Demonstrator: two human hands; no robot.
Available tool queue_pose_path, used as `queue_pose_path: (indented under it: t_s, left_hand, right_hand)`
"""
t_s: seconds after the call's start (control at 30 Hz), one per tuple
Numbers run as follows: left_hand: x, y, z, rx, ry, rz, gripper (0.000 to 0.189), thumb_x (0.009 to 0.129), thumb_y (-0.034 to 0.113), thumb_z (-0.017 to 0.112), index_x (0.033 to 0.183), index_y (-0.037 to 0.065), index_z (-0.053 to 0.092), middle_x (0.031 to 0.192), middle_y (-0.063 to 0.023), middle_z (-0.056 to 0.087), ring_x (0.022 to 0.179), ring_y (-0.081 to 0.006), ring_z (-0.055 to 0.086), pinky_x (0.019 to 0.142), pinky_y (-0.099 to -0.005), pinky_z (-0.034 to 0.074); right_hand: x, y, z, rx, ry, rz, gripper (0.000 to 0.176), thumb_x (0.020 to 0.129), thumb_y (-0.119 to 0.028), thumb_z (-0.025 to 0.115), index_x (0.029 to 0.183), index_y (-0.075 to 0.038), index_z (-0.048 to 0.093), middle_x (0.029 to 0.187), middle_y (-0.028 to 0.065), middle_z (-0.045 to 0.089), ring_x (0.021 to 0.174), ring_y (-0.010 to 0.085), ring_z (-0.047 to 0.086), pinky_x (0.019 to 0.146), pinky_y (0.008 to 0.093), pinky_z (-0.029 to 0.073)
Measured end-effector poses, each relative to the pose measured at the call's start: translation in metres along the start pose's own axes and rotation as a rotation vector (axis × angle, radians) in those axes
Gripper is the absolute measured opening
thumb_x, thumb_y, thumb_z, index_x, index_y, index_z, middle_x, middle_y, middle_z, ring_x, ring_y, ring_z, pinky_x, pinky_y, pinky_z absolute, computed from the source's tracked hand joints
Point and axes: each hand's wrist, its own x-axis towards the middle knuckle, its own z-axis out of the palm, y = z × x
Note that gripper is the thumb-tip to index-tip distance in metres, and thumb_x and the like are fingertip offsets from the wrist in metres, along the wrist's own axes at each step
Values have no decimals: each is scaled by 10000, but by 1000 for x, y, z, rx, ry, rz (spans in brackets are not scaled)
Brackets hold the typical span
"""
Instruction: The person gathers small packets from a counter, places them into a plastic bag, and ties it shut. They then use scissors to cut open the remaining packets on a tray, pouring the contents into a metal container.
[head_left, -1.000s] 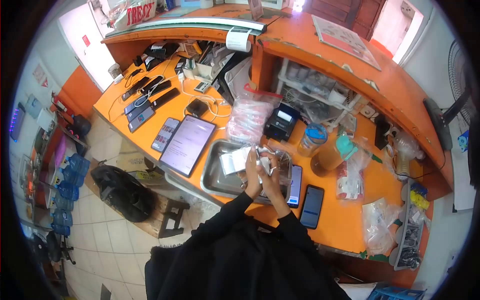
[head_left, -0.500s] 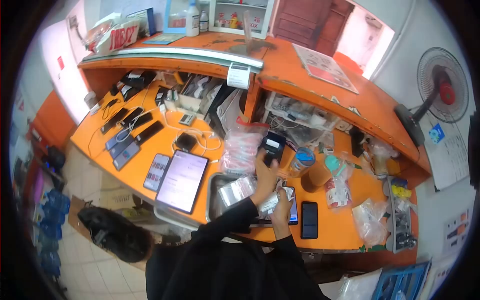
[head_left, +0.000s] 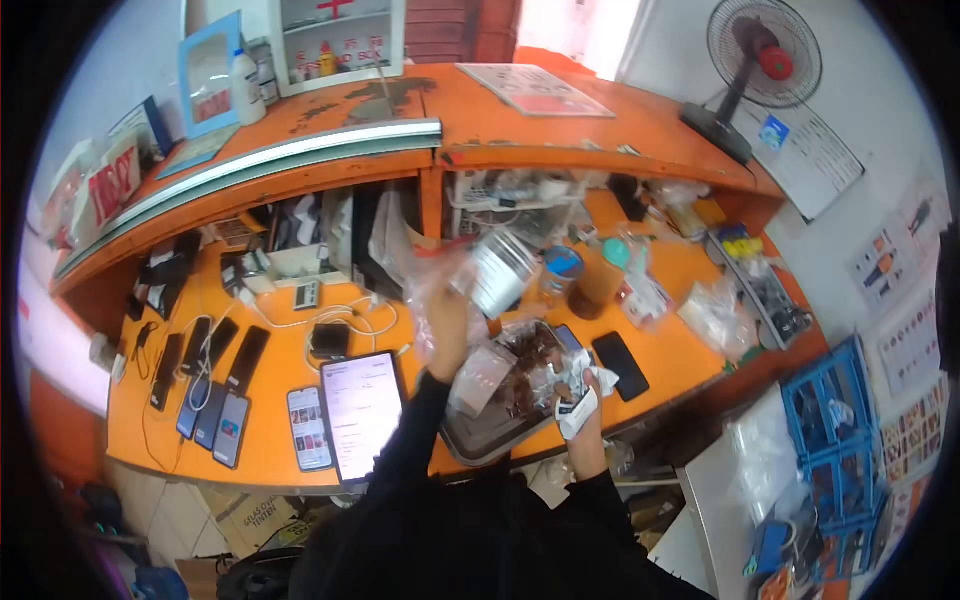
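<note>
My left hand (head_left: pixel 449 318), blurred by motion, is raised over the back of the desk with its fingers closed on a whitish printed packet (head_left: pixel 503 273). Behind that hand lies a clear plastic bag with pink contents (head_left: pixel 425 300), partly covered. My right hand (head_left: pixel 588 408) grips a crumpled white-and-silver packet with a dark printed label (head_left: pixel 577 412) at the right side of a grey metal tray (head_left: pixel 480 452). Inside the tray are a clear-wrapped pale pack (head_left: pixel 482 378) and brown pieces in clear plastic (head_left: pixel 533 350). A black phone (head_left: pixel 621 366) lies just right of my right hand.
A tablet (head_left: pixel 362 415) and several phones lie at left among white cables (head_left: pixel 355 312). Beyond the tray stand a blue-lidded jar (head_left: pixel 560 272) and a brown container (head_left: pixel 598 285). A raised orange counter (head_left: pixel 540 140) overhangs the back; a fan (head_left: pixel 760 60) stands on it.
The head view has turned right. My left hand has left the black item with a white label and now holds up a printed packet. My right hand still grips its packet.
</note>
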Motion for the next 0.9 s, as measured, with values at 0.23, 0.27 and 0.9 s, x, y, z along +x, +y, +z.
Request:
queue_pose_path:
  t_s: [0.23, 0.27, 0.9]
  left_hand:
    - [-158, 24, 25, -113, -723, 53, 333, 750, 94, 483, 1077, 40, 449, 934, -117, 542, 872, -257, 493, 773, -337, 349]
    - [-174, 24, 31, -364, -799, 7, 384, 789, 107, 427, 1149, 3, 344, 1127, -133, 424, 1015, -259, 407, 877, -338, 271]
    - [-400, 15, 148, -366, -492, -1154, 342, 843, 331, 377, 886, 23, 519, 723, -23, 502, 617, -98, 452, 558, -234, 372]
  right_hand:
    - [-47, -13, -3, -319, 363, -64, 184, 774, -273, 475, 838, -101, 486, 658, -1, 500, 540, 64, 485, 502, 183, 384]
    - [-48, -19, -9, -254, 426, -98, 161, 775, -263, 468, 813, -107, 484, 638, -6, 489, 543, 69, 489, 517, 189, 387]
    - [-157, -59, -219, -171, 715, 18, 289, 792, -333, 485, 938, -84, 494, 820, 0, 499, 751, 95, 480, 662, 231, 401]
